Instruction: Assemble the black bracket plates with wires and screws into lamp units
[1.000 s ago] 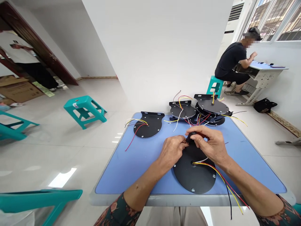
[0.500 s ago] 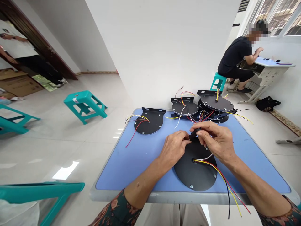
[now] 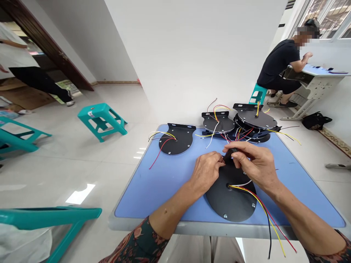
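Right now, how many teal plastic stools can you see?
4: one on the open floor left of the blue table, one at the far left edge, one cut off at bottom left, and one under the seated person. Others may be out of view.

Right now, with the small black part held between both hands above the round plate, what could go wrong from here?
The red, yellow and black wires hang over the edge of the blue table, so a tug might pull the round black metal plate, already near that edge, off. The small black part could also slip from the left hand and right hand.
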